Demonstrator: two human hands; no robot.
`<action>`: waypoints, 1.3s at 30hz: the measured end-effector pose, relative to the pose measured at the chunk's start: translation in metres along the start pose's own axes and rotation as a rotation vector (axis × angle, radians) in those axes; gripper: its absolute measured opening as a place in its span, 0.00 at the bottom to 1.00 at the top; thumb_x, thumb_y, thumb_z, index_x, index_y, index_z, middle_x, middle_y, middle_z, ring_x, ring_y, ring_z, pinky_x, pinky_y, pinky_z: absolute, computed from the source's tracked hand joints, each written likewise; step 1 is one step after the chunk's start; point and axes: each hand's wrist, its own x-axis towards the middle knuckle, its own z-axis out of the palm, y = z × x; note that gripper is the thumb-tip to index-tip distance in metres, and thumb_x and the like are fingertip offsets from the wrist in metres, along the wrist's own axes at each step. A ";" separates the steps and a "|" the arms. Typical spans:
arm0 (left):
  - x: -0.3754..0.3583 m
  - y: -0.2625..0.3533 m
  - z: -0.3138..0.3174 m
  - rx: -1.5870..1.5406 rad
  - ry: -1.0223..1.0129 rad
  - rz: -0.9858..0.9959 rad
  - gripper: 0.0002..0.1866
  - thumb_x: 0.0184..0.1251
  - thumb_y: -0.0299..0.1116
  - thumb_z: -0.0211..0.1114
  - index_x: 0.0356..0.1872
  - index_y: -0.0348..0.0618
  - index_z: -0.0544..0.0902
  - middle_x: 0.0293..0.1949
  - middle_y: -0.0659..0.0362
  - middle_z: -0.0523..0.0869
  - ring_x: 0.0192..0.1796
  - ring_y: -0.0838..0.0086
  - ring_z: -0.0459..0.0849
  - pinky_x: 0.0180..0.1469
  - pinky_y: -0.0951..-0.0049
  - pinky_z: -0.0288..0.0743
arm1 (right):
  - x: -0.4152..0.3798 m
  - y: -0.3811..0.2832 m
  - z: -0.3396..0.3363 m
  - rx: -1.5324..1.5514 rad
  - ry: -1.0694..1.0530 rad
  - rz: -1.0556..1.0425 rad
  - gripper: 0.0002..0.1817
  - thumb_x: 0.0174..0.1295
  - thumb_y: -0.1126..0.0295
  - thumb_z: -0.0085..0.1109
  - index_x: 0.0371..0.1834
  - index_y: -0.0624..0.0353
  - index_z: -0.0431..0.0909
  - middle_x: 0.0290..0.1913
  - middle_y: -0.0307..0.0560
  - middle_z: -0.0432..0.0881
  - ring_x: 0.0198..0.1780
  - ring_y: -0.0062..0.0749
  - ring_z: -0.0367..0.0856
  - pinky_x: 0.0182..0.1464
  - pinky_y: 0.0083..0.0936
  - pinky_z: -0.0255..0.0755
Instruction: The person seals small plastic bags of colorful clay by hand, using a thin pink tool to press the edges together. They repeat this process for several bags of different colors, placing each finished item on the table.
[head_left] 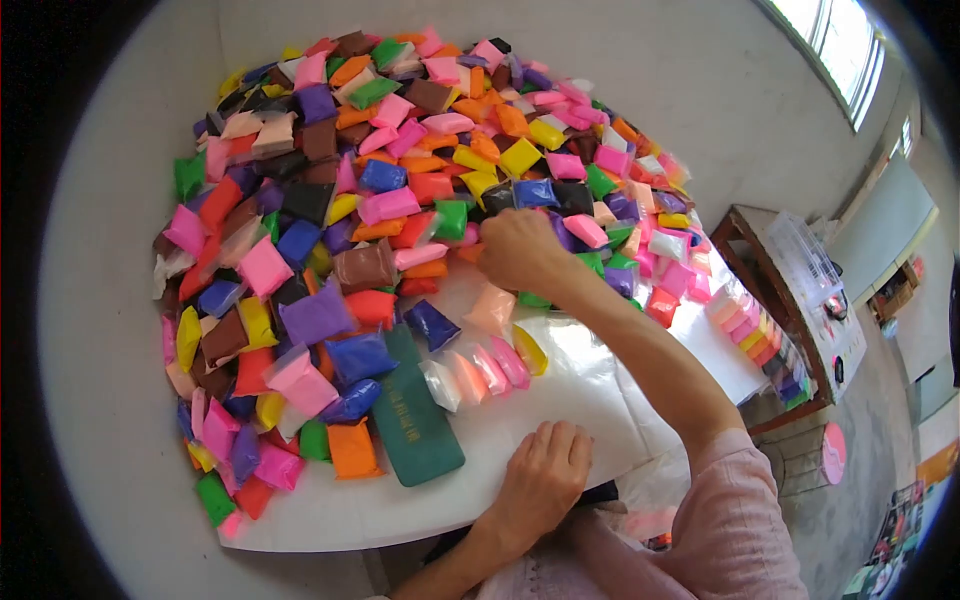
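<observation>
My right hand [520,250] reaches over the near side of a big heap of small colored plastic packets [390,205]. Its fingers curl down among them and their tips are hidden, so what they grip cannot be made out. A green packet [451,219] and a blue packet [534,193] lie close by. My left hand [545,470] rests at the table's front edge, back up, fingers bent together, with nothing showing in it. Between the hands lies a short row of packets: white [441,386], peach [468,380], pinks [510,363] and yellow [531,350]. A peach packet [490,310] lies behind them.
A dark green case [415,420] lies left of the row on the white tabletop [590,400]. Stacked colored packets [762,335] stand at the table's right end. Beyond are a wooden side table [815,330] with a clear plastic box [800,255] and a pink-topped stool [832,455].
</observation>
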 end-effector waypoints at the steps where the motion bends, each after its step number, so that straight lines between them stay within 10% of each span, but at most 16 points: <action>1: -0.001 -0.001 0.001 -0.023 0.013 -0.011 0.06 0.61 0.27 0.65 0.36 0.38 0.77 0.33 0.54 0.75 0.37 0.62 0.79 0.40 0.66 0.77 | -0.011 0.008 -0.012 0.096 0.038 0.069 0.06 0.51 0.71 0.59 0.28 0.57 0.86 0.31 0.53 0.85 0.33 0.43 0.87 0.33 0.38 0.78; 7: 0.003 0.003 0.001 -0.130 0.175 -0.185 0.13 0.62 0.29 0.67 0.45 0.35 0.77 0.38 0.48 0.78 0.41 0.52 0.79 0.43 0.57 0.76 | -0.131 0.035 -0.047 1.370 -0.097 0.675 0.13 0.59 0.67 0.59 0.43 0.62 0.82 0.26 0.40 0.80 0.22 0.18 0.75 0.22 0.19 0.65; 10: 0.006 0.002 0.002 -0.163 0.126 -0.283 0.18 0.63 0.33 0.67 0.49 0.33 0.76 0.39 0.46 0.77 0.43 0.49 0.78 0.44 0.54 0.74 | -0.193 0.017 -0.034 1.512 -0.176 0.880 0.13 0.63 0.68 0.58 0.48 0.61 0.78 0.26 0.38 0.80 0.22 0.18 0.75 0.20 0.16 0.62; 16: 0.011 0.006 0.002 -0.096 0.001 -0.279 0.19 0.62 0.37 0.69 0.45 0.34 0.76 0.37 0.47 0.74 0.43 0.52 0.78 0.44 0.55 0.73 | -0.241 -0.028 -0.031 0.970 0.097 0.606 0.10 0.68 0.68 0.59 0.46 0.63 0.78 0.27 0.37 0.78 0.25 0.18 0.75 0.26 0.18 0.67; 20: 0.008 0.004 0.008 -0.008 0.031 -0.199 0.10 0.62 0.30 0.67 0.37 0.35 0.76 0.34 0.49 0.73 0.40 0.53 0.78 0.41 0.56 0.73 | -0.253 -0.031 -0.039 0.625 0.133 0.513 0.11 0.64 0.67 0.61 0.43 0.63 0.81 0.35 0.52 0.80 0.30 0.43 0.81 0.36 0.36 0.74; 39: 0.012 0.002 0.009 -0.125 0.012 -0.123 0.06 0.63 0.26 0.64 0.36 0.34 0.78 0.32 0.50 0.74 0.35 0.53 0.78 0.37 0.57 0.72 | -0.267 -0.020 -0.010 0.556 0.301 0.251 0.08 0.57 0.71 0.66 0.35 0.60 0.78 0.35 0.48 0.77 0.30 0.44 0.81 0.33 0.37 0.75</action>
